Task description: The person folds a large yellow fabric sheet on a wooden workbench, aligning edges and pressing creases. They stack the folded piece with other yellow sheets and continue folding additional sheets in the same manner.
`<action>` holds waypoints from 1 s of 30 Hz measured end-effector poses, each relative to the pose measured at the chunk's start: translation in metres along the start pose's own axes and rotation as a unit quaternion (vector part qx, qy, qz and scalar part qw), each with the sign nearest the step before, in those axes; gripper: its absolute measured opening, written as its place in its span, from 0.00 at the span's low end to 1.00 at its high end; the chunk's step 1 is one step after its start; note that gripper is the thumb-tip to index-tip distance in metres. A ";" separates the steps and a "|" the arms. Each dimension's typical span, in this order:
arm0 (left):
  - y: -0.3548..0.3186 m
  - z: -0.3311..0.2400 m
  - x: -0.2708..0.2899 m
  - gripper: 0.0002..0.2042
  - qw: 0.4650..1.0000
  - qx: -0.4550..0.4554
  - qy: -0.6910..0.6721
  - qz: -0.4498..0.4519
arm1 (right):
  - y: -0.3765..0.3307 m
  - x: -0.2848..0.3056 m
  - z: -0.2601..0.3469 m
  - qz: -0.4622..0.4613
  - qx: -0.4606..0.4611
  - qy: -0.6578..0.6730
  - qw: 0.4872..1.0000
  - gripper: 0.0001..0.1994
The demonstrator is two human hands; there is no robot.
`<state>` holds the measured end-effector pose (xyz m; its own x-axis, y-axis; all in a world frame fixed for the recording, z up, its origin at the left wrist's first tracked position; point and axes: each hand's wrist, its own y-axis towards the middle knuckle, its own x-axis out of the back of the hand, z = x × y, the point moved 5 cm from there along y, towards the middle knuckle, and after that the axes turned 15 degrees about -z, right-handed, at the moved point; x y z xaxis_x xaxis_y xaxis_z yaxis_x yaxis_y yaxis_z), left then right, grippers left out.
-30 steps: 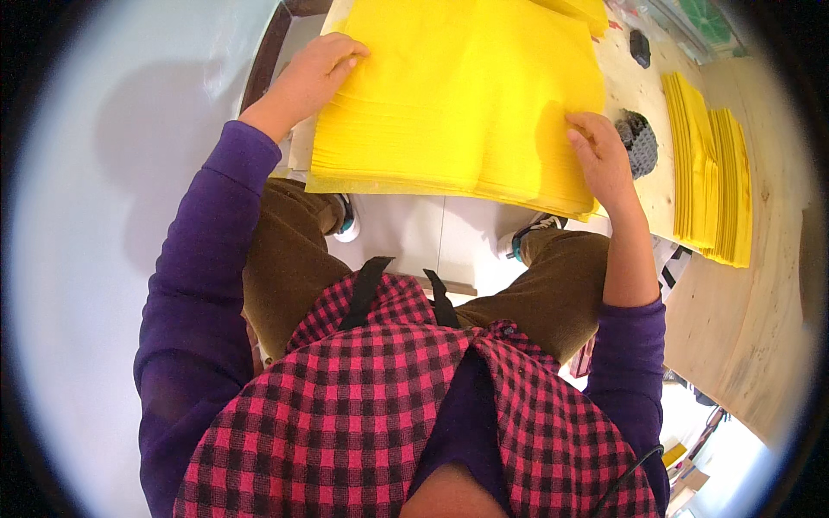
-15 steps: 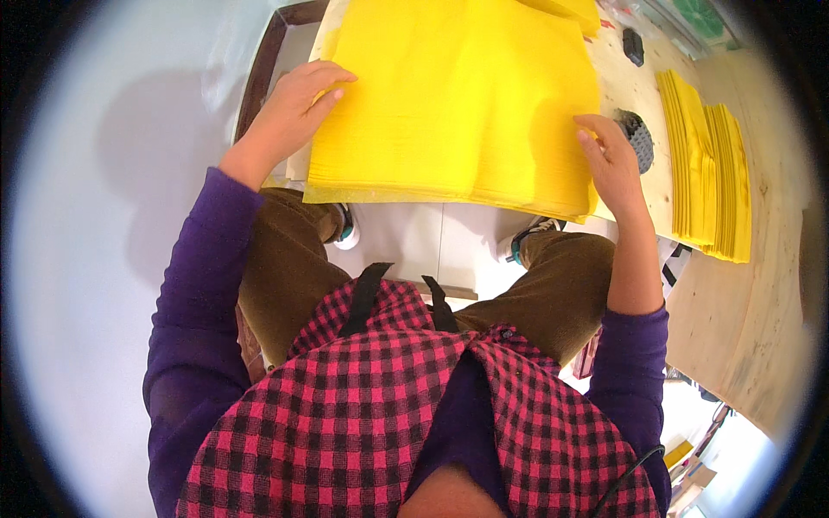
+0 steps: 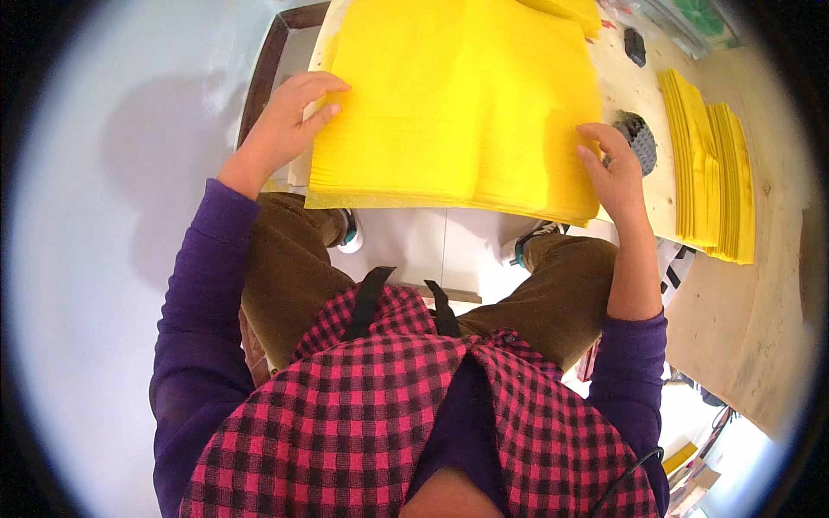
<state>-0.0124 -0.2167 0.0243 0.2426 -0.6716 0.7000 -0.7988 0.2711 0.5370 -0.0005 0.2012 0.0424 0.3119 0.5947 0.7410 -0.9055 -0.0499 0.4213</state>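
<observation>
A thick stack of yellow fabric sheets (image 3: 458, 112) lies on the wooden table, its near edge hanging slightly over the front. At its left edge is my left hand (image 3: 294, 116), fingers stretched toward the sheets and thumb apart. On the opposite side my right hand (image 3: 615, 168) rests by the stack's right edge, with fingers loosely bent and thumb apart. Neither hand grips anything that I can see. Just beyond the right hand sits a grey, bumpy-textured object (image 3: 637, 142), partly hidden by that hand.
Two piles of folded yellow fabric (image 3: 715, 168) stand at the table's right side. A small black object (image 3: 635, 47) lies farther back on the pale wooden tabletop (image 3: 615, 82). A white wall (image 3: 95, 259) runs along the left. My legs are spread below the table's front edge.
My left hand has shifted slightly down and its thumb has come away from the sheets. The right hand sits a little lower. The stack looks the same.
</observation>
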 end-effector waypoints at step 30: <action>-0.014 -0.014 0.008 0.07 0.992 0.062 -0.024 -0.106 | -0.012 0.008 -0.008 -0.119 0.064 0.034 0.990 0.06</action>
<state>0.0085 -0.2157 0.0290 0.3878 -0.7370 0.5535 -0.7955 0.0356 0.6049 0.0110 0.2128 0.0395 0.4878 0.6550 0.5771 -0.7631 -0.0010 0.6463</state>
